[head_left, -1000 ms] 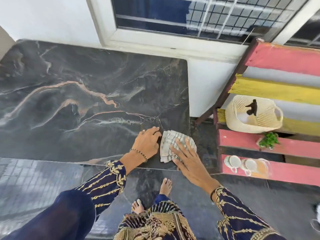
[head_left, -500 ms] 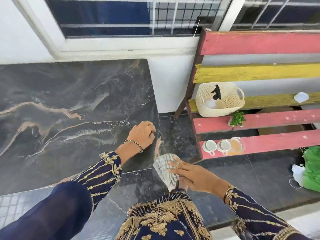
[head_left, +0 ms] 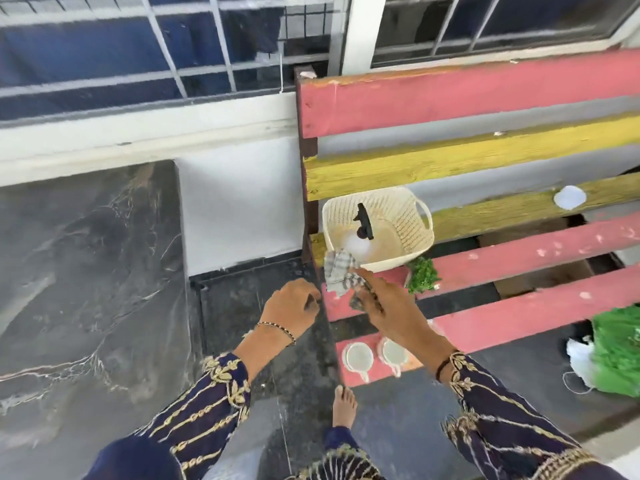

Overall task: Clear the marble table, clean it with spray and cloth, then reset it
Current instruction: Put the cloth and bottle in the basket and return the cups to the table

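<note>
Both hands are reaching out apart from each other: the left hand [head_left: 292, 304] is hovering with its fingers curled under, holding nothing that shows, while the right hand [head_left: 384, 306] is pinching a checked grey-and-white cloth [head_left: 341, 271] in its curled fingers. The marble counter [head_left: 86, 289] is lying well to the left of both hands, its dark veined top running along the white wall below the window; neither hand is touching it. The slatted counter [head_left: 485, 95], painted in pink and yellow boards, is standing to the right, and the right hand is stretching over its front pink boards. A cream woven basket [head_left: 412, 202] is sitting on the yellow board just beyond the right hand, and the bunched cloth is hanging at the basket's near rim, overlapping it in this view. A spray bottle [head_left: 362, 223] with a black trigger is lying inside the basket, just past the cloth. Two white cups [head_left: 358, 356] are sitting side by side on the lowest pink board, under the right wrist. A small green sprig [head_left: 422, 275] is resting beside the basket, just right of the right hand.
</note>
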`<move>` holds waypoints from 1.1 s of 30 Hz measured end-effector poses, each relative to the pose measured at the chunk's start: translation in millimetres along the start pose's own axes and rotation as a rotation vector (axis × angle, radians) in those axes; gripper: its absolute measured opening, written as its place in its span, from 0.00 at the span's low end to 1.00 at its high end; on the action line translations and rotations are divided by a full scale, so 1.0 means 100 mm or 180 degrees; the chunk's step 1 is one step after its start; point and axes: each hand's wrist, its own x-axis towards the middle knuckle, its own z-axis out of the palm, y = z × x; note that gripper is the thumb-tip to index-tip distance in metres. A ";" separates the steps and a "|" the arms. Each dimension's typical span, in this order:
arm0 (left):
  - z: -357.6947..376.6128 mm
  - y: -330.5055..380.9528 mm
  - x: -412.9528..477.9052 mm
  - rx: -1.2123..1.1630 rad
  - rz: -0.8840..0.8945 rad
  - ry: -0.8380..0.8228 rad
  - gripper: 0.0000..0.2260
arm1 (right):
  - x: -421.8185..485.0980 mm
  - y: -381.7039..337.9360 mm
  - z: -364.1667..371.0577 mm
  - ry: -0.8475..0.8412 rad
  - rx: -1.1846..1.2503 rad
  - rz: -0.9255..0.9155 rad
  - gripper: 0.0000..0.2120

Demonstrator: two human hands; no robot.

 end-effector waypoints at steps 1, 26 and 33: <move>0.05 0.09 0.15 -0.0052 0.0003 0.0010 0.10 | 0.12 0.14 -0.08 0.0199 -0.0089 0.0076 0.20; 0.82 0.47 1.29 0.0186 0.0058 0.0048 0.12 | 1.58 1.58 -0.12 0.0235 -0.0048 0.1481 0.15; 0.88 0.60 1.13 0.0148 0.0372 0.0132 0.12 | 1.09 1.10 -0.13 0.0729 0.0256 0.0848 0.09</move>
